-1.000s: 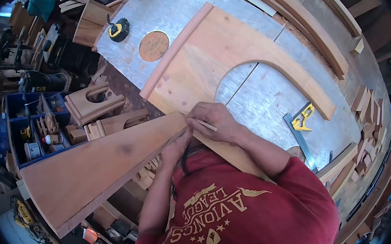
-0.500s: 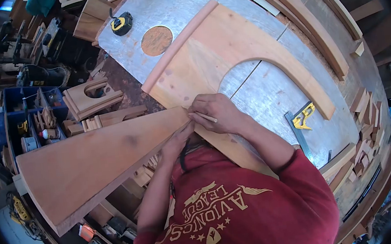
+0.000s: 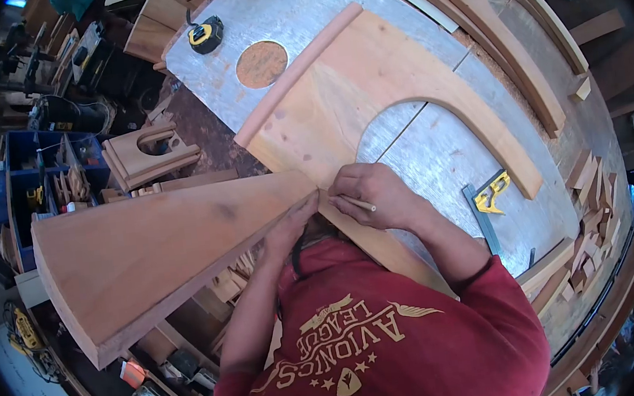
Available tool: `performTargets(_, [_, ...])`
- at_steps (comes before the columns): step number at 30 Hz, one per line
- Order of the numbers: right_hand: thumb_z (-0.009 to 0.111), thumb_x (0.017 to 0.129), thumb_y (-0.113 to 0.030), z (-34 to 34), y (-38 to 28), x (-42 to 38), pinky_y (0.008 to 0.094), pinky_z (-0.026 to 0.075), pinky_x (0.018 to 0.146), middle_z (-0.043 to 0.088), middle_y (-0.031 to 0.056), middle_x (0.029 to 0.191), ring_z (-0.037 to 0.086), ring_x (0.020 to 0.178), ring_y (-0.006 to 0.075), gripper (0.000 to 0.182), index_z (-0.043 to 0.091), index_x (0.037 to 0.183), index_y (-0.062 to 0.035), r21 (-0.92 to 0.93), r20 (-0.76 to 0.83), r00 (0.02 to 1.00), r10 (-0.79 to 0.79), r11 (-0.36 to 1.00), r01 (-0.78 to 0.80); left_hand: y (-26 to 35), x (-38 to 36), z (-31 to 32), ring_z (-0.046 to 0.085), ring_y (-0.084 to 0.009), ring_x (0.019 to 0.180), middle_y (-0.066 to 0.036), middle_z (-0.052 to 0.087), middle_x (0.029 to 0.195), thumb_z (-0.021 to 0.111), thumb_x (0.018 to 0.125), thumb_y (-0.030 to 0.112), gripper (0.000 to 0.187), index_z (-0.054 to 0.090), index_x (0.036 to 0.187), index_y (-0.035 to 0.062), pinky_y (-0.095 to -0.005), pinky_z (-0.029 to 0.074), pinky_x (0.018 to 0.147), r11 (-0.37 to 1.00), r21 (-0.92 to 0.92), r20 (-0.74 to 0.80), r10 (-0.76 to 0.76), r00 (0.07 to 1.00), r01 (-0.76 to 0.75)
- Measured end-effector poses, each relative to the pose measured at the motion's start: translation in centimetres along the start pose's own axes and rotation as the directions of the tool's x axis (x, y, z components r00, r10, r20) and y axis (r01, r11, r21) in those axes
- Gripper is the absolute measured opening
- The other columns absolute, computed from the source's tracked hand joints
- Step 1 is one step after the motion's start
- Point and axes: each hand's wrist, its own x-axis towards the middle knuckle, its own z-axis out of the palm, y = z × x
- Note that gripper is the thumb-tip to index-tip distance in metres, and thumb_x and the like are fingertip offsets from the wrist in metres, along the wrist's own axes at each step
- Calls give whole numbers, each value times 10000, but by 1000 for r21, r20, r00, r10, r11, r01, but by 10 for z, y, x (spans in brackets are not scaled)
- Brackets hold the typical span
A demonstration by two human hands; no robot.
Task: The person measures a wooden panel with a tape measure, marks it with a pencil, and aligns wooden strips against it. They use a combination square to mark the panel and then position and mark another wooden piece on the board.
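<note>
A long tapered wooden board (image 3: 159, 241) reaches from the left to the middle of the view. Its narrow end lies over the edge of a flat wooden panel (image 3: 334, 65) with a curved cut-out. My left hand (image 3: 289, 228) is wrapped along the board's near edge by the narrow end. Just right of that end, my right hand (image 3: 378, 195) pinches a pencil (image 3: 356, 203), knuckles resting against the panel. The pencil's tip is hidden by my fingers, close to where board and panel meet.
The panel lies on a metal-topped table (image 3: 435, 147). A combination square (image 3: 490, 195) sits at the right, a tape measure (image 3: 206, 35) at the back left. Curved wooden pieces (image 3: 505, 43) lie along the far side; offcuts (image 3: 592, 208) are heaped right. Blue bins (image 3: 22, 152) stand left.
My right hand and the pencil have moved a little to the right, away from the board's narrow end. The whole view has shifted slightly; my left hand still holds the board.
</note>
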Motion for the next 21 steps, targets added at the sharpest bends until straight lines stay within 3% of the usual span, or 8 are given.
performTargets(6, [662,869,-170,16,6,9,450,523,686,603,124,835,635,808,349,127,661,889,-44,42,-35,999,15,999,-14,1,-1,4,577,-256,1254,-7,580,1348,511,955,240,479,452,1427,300,-476,510,1011,984,178,3,19,1000,-20])
performTargets(9, [683,868,-131,21,16,19,419,541,682,640,116,870,657,797,320,108,687,913,-32,40,-67,997,-43,998,46,5,11,-16,653,-269,1101,-32,666,1217,558,937,162,410,598,1313,321,-422,544,897,993,113,-93,42,995,-31])
performTargets(11, [691,866,-106,18,16,17,404,551,683,661,112,890,667,794,306,103,702,929,-25,39,-44,997,-64,997,66,2,14,-23,597,-254,1148,-31,632,1252,542,947,166,401,578,1333,267,-413,470,966,937,318,-102,182,978,-141])
performTargets(12, [689,864,-101,13,13,13,404,551,687,662,112,892,668,798,306,104,703,931,-24,42,-14,998,-57,997,57,-8,7,-16,497,-238,1278,-23,553,1354,500,968,212,444,484,1411,200,-435,375,1097,814,532,-45,303,952,-233])
performTargets(15, [688,856,-86,-5,7,0,404,553,691,663,110,894,669,803,305,105,704,936,-21,24,101,995,-26,999,24,-14,-3,3,357,-183,1428,-3,462,1464,458,989,247,540,372,1499,92,-426,216,1252,429,844,179,340,923,-322])
performTargets(17, [690,851,-83,-13,1,-5,405,554,692,662,109,895,670,805,305,107,706,938,-22,34,118,993,-7,999,3,-13,-6,9,365,-153,1419,11,471,1455,469,986,244,542,375,1500,100,-398,227,1246,478,832,127,328,936,-281])
performTargets(18, [691,850,-84,-17,-1,-7,405,554,692,662,108,896,670,805,305,108,708,939,-24,52,91,996,-5,999,0,-13,-2,10,394,-142,1400,19,487,1442,479,982,246,535,386,1496,129,-385,271,1227,626,746,4,338,941,-228])
performTargets(21, [695,854,-94,-16,-1,-6,405,554,690,661,108,899,670,800,306,109,709,940,-28,52,38,999,-23,998,21,-6,-3,11,482,-121,1328,52,520,1402,503,974,259,516,409,1480,221,-359,396,1144,950,294,-99,142,985,-107])
